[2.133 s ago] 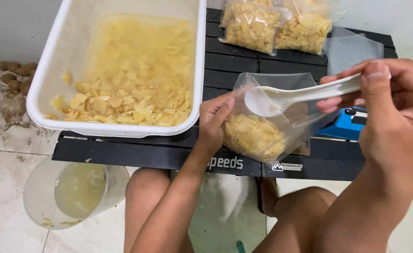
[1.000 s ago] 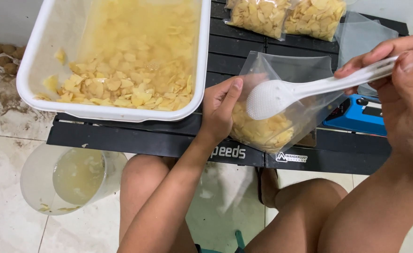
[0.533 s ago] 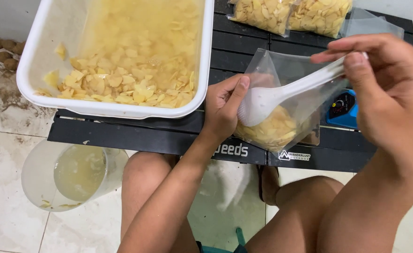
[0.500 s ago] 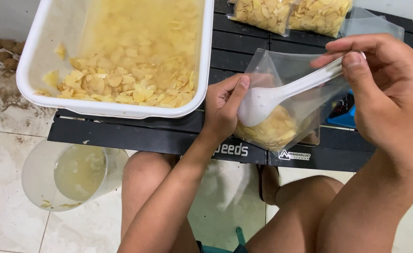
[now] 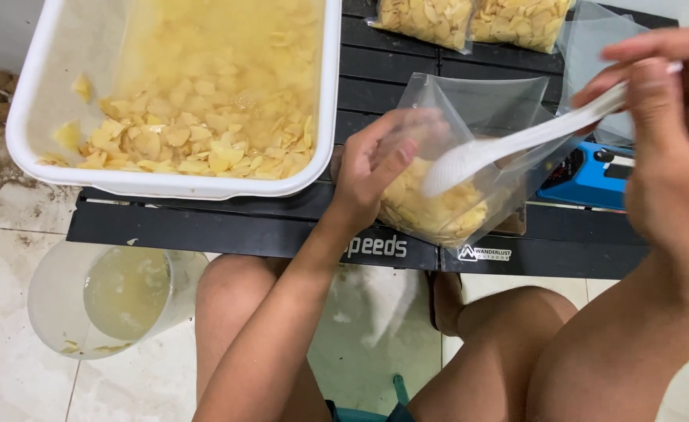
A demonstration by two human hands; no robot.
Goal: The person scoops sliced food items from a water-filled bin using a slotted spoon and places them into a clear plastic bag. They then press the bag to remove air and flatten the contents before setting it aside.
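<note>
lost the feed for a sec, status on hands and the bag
Left hand holds open clear plastic bag, part full of pale yellow chips. Right hand grips white plastic spoon, bowl inside the bag mouth. Nothing blocking.

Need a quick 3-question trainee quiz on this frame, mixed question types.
1. True or false: the spoon sits in the right hand.
2. Which hand holds the open bag? A) left B) right C) neither
3. Fill in: the yellow slices lie in liquid in a white ____ on the black table.

Key:
1. True.
2. A, the left hand grips the bag's near side.
3. Tub.
</note>
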